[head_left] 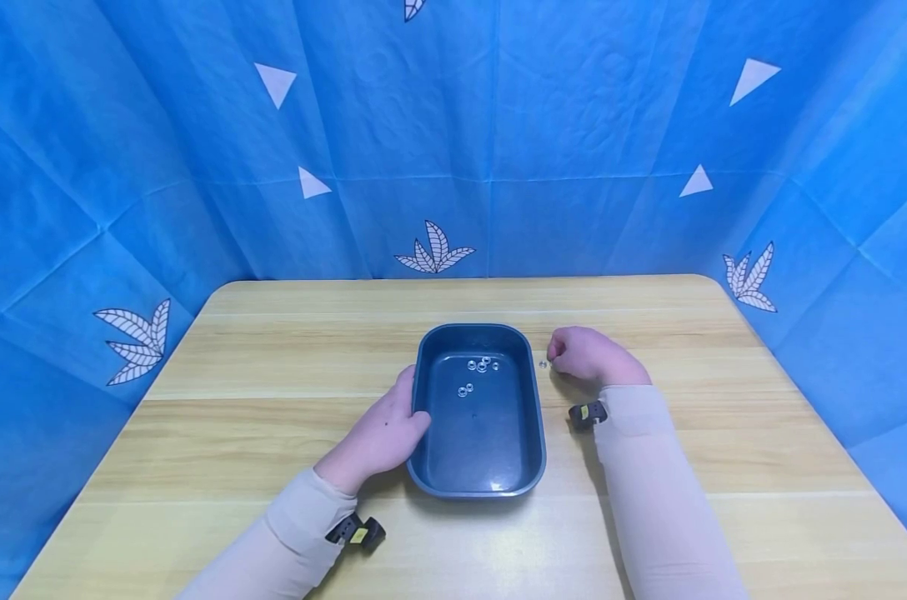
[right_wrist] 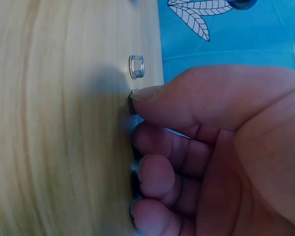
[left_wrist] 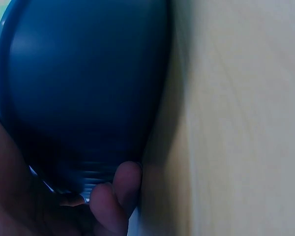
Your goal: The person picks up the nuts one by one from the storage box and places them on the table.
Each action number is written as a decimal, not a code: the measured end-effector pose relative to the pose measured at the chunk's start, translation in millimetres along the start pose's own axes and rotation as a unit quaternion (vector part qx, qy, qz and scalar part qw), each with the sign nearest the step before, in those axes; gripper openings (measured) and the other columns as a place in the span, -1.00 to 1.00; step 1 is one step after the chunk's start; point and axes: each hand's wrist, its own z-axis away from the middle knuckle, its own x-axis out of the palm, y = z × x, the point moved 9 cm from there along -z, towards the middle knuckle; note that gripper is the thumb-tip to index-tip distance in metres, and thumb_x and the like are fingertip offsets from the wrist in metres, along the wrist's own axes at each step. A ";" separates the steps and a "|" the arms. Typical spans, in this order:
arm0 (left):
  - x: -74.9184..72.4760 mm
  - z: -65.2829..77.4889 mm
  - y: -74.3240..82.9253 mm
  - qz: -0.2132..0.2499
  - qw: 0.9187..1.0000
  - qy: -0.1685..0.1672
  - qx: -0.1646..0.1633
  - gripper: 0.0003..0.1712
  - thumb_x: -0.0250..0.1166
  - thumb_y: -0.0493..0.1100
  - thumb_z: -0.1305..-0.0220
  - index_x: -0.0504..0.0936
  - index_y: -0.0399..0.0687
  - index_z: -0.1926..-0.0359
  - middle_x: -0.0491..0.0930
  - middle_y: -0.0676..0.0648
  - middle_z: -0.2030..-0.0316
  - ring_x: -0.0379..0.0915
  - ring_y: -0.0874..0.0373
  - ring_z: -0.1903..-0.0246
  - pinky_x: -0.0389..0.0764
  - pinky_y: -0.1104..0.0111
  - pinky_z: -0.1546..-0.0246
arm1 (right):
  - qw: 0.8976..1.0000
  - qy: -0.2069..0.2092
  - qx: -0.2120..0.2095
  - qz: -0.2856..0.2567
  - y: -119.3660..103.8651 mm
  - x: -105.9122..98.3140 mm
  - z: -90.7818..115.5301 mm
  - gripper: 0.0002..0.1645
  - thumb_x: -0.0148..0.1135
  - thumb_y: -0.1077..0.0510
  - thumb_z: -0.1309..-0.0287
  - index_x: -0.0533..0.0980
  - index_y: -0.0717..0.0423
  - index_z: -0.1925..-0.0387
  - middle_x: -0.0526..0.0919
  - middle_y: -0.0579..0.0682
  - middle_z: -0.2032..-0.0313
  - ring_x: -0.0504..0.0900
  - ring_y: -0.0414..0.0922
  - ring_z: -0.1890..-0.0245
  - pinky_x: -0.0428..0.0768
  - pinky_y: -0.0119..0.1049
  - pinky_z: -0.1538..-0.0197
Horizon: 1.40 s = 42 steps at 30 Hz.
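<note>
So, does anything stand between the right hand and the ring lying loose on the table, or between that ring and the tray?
Nothing visible separates the right hand from the ring. Between ring and tray stands only the tray's raised right wall.

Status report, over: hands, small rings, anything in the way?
Left hand grips tray at left. Right hand by loose ring on table; grip unclear. Several rings inside tray. Tray's right rim stands between.

what the right fingers perhaps pinch is hidden; the left wrist view cuts off the basin.
</note>
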 end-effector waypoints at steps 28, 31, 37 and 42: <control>-0.1 1.6 0.8 0.003 1.000 -0.001 -0.001 -0.18 0.02 -0.23 -0.41 -0.07 -0.05 -0.61 0.25 -0.12 -0.47 0.27 -0.06 -0.37 0.40 -0.11 -0.26 | 0.999 0.001 -0.033 -0.006 -11.4 -13.2 7.6 -0.81 0.09 0.07 -0.40 0.57 0.07 0.22 0.60 -0.02 0.31 0.52 -0.02 0.21 0.50 -0.06 0.05; 0.0 1.8 0.5 0.003 1.000 -0.002 0.001 -0.18 0.02 -0.23 -0.41 -0.09 -0.07 -0.61 0.24 -0.14 -0.48 0.26 -0.08 -0.38 0.40 -0.12 -0.26 | 0.999 0.003 -0.036 -0.003 -14.3 -14.3 8.3 -0.80 0.06 0.07 -0.40 0.57 0.06 0.21 0.59 -0.02 0.29 0.52 -0.01 0.19 0.49 -0.05 0.04; 0.0 1.4 0.7 0.009 1.000 -0.003 -0.002 -0.18 0.02 -0.22 -0.42 -0.08 -0.03 -0.61 0.22 -0.11 -0.49 0.24 -0.05 -0.39 0.40 -0.11 -0.26 | 0.999 0.009 -0.041 -0.002 -19.4 -19.4 12.0 -0.77 0.04 0.07 -0.39 0.58 0.07 0.22 0.61 -0.02 0.25 0.52 0.00 0.17 0.50 -0.04 0.03; 0.3 1.4 0.8 0.006 1.000 -0.003 -0.001 -0.17 0.01 -0.23 -0.42 -0.10 -0.05 -0.61 0.21 -0.13 -0.49 0.24 -0.09 -0.39 0.39 -0.14 -0.25 | 0.998 0.020 -0.055 0.001 -25.6 -24.1 14.1 -0.77 0.01 0.08 -0.39 0.57 0.05 0.25 0.60 -0.02 0.27 0.52 -0.01 0.19 0.50 -0.05 0.04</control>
